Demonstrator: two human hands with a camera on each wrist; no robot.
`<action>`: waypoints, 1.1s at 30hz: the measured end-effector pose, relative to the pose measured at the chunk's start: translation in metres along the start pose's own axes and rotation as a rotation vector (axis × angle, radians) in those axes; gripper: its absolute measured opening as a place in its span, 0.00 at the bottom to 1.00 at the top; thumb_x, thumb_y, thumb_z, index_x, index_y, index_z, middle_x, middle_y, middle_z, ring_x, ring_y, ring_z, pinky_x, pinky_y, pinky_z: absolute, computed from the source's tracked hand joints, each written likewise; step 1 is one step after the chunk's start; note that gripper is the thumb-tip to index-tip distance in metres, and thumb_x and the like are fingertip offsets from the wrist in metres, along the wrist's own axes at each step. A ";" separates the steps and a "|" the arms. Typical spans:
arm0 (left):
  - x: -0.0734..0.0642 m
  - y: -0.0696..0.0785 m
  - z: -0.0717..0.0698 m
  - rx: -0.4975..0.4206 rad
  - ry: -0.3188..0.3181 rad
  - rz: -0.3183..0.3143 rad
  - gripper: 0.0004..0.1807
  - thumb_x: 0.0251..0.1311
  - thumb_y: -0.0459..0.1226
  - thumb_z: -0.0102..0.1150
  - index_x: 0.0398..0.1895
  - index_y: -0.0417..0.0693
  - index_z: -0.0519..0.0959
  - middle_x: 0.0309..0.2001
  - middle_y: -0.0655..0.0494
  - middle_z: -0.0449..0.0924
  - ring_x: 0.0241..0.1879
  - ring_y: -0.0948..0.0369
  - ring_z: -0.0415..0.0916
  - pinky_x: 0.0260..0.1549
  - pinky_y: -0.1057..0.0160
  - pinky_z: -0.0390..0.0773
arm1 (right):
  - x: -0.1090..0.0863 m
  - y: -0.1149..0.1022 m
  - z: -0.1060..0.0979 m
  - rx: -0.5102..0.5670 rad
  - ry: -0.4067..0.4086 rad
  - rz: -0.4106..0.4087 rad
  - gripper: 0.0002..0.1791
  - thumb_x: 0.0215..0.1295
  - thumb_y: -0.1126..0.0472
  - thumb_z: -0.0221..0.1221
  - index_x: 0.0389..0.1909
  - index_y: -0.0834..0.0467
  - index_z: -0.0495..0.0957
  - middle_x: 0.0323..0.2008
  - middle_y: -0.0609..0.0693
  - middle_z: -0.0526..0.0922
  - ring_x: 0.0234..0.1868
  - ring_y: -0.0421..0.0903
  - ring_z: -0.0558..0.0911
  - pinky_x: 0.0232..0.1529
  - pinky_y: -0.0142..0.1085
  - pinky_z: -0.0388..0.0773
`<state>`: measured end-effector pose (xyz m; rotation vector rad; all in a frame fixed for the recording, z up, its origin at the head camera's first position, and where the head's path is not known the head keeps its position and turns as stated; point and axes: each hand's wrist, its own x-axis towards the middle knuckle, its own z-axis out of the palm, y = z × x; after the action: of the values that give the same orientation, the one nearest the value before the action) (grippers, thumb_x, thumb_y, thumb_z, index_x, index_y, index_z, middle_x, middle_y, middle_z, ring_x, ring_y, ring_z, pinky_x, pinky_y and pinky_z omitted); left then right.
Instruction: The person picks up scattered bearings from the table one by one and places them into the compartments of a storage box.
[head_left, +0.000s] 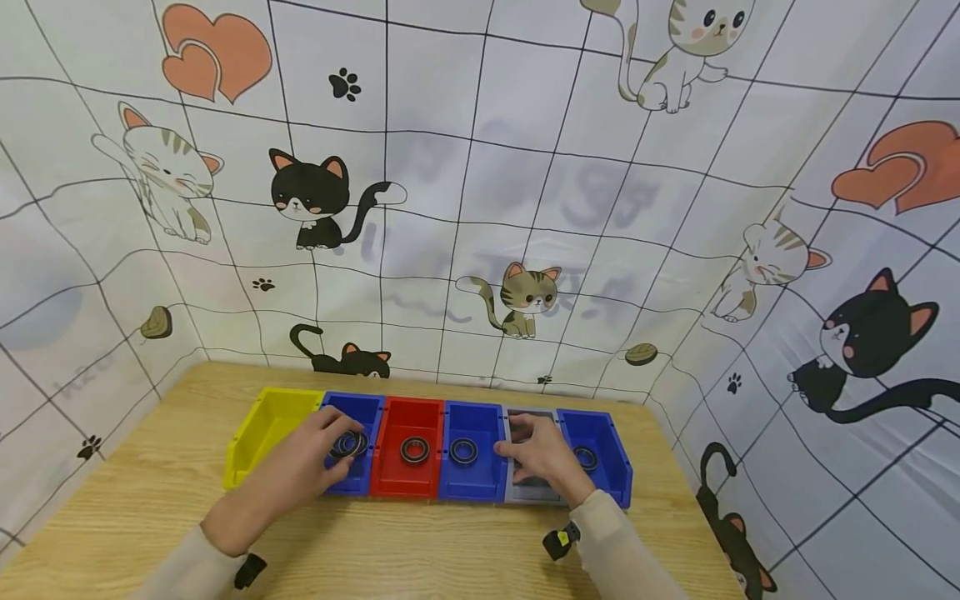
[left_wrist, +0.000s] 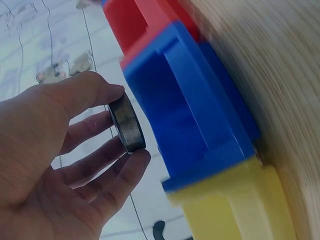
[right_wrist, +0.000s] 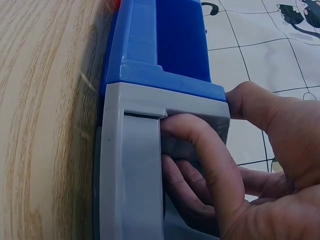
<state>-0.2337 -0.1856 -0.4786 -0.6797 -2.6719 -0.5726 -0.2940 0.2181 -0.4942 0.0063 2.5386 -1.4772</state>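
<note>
My left hand [head_left: 318, 446] pinches a ring bearing [left_wrist: 128, 122] between thumb and fingers, dark-edged with a metal outer band. It is held on edge above the blue bin [left_wrist: 165, 110] beside the yellow one; in the head view dark rings overlap there. My right hand [head_left: 543, 454] reaches into the grey bin [right_wrist: 135, 175]. Its fingers [right_wrist: 200, 145] bend down inside, while the thumb lies over the divider toward the middle blue bin [head_left: 472, 483]. The lower fingertips are hidden in the grey bin, and no item shows between thumb and fingers.
The bins stand side by side on a wooden table [head_left: 375, 550]. A bearing [head_left: 415, 450] lies in the red bin [head_left: 405, 485], another bearing [head_left: 463, 451] in the middle blue bin, one more in the right blue bin [head_left: 611, 483]. The yellow bin [head_left: 262, 425] ends the row. A cat-patterned cloth [head_left: 427, 183] hangs behind.
</note>
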 end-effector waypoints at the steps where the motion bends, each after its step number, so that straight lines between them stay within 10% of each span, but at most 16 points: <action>1: 0.000 -0.003 -0.001 -0.003 0.004 -0.007 0.22 0.64 0.32 0.86 0.59 0.45 0.89 0.55 0.50 0.87 0.49 0.57 0.85 0.51 0.52 0.95 | 0.000 0.000 0.000 -0.001 0.000 -0.003 0.41 0.74 0.59 0.79 0.83 0.62 0.76 0.68 0.69 0.86 0.28 0.49 0.93 0.36 0.51 0.96; 17: -0.006 -0.056 -0.009 0.017 0.123 -0.132 0.24 0.64 0.28 0.82 0.63 0.34 0.87 0.55 0.35 0.86 0.50 0.44 0.86 0.47 0.43 0.94 | -0.001 -0.001 -0.001 0.015 -0.006 -0.011 0.41 0.73 0.59 0.80 0.83 0.63 0.76 0.68 0.69 0.86 0.34 0.48 0.93 0.34 0.48 0.96; 33: -0.014 -0.079 -0.006 0.095 0.057 -0.198 0.22 0.68 0.28 0.80 0.63 0.32 0.85 0.57 0.28 0.84 0.52 0.35 0.84 0.51 0.34 0.91 | -0.002 -0.001 -0.001 0.009 -0.004 0.002 0.41 0.74 0.59 0.79 0.83 0.63 0.76 0.70 0.69 0.84 0.34 0.49 0.94 0.33 0.48 0.95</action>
<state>-0.2613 -0.2576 -0.5022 -0.3691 -2.7102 -0.5022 -0.2923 0.2185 -0.4927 0.0067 2.5280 -1.4867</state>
